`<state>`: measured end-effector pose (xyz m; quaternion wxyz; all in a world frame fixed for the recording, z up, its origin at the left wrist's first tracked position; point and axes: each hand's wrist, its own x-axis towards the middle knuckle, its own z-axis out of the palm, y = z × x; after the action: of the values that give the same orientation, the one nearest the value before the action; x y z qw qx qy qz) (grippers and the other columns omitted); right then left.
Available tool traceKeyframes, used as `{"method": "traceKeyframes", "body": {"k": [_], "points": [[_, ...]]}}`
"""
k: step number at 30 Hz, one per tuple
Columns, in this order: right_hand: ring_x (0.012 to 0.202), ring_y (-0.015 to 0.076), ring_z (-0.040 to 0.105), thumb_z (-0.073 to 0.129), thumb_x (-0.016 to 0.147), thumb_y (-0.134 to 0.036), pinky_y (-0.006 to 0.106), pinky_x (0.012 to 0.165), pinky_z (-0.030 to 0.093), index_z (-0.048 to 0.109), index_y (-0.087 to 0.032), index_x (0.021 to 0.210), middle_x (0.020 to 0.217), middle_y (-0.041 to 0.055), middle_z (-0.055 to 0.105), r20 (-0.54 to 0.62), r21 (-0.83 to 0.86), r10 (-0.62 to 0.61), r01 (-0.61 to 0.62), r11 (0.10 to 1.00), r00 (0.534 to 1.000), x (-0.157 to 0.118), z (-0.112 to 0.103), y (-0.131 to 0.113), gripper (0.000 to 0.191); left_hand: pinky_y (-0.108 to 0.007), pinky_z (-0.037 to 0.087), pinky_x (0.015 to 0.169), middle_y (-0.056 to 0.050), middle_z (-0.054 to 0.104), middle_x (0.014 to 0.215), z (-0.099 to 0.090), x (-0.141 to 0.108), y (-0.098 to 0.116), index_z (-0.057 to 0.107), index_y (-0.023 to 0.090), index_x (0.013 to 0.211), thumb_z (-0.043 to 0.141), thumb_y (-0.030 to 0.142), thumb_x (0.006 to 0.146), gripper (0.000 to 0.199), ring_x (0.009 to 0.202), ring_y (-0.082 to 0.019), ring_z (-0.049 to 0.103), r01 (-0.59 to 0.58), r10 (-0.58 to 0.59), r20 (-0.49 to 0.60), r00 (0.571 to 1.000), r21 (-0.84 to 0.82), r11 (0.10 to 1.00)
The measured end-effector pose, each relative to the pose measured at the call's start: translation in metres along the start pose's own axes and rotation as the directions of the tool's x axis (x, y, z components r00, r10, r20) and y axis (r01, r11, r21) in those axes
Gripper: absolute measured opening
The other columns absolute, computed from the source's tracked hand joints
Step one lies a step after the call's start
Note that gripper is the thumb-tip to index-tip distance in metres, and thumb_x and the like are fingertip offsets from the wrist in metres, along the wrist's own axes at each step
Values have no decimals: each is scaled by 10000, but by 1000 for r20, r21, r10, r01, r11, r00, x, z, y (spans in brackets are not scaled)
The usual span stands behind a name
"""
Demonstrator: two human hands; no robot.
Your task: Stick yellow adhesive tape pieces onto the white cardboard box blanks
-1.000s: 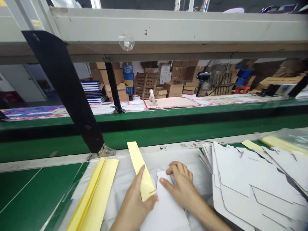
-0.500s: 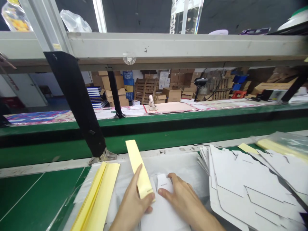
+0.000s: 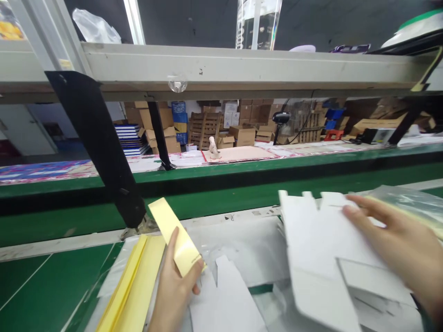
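Between the thumb and fingers of my left hand is a yellow paper strip with small dark print at its near end. Below it, a folded white card piece lies on the work surface; my left hand is close to its left edge. On the right, my right hand, smeared by motion, grips the upper edge of a white die-cut box blank. That blank is raised and tilted above more white blanks. A pile of yellow strips rests left of my left hand.
A slanted black-wrapped post stands at the left, under a pale shelf beam. Beyond the bench edge runs a green ledge. Clear plastic lies at the right; cartons are stacked far behind.
My right hand has left the folded white piece in the middle and moved right, lifting a white blank from the pile. My left hand has shifted left with the yellow strip, which tilts more.
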<state>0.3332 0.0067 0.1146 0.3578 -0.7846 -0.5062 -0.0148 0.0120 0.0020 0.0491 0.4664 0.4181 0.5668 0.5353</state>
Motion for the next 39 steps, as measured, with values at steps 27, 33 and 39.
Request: {"method": "traceKeyframes", "body": {"k": [27,33,39], "points": [[786,133,478,441,818,-243,255,713,363,495,-205,721,783,-12,497,500,708,-558,59,704,662,-105,104,-101,117,-348,340,970,-64,324,1369,7,-3,-30,149,242,1351,596,319,706,789,1212,-250,355,-137,115,165,980,128,982],[978,203,427,440,798,-380,345,866,318,507,-199,671,915,38,471,549,571,-365,-19,821,752,-98,141,-74,231,-360,248,1025,-58,340,1361,5,5,-47,223,194,1339,541,100,647,768,1249,-237,295,-150,107,142,984,333,931],[1124,226,313,438,795,-355,384,949,244,544,-208,659,1097,52,431,551,425,-339,93,900,762,-104,156,-61,227,-349,224,1031,-42,318,1370,6,6,-51,202,223,1343,525,67,639,790,1251,-213,287,-123,66,154,986,394,911]]}}
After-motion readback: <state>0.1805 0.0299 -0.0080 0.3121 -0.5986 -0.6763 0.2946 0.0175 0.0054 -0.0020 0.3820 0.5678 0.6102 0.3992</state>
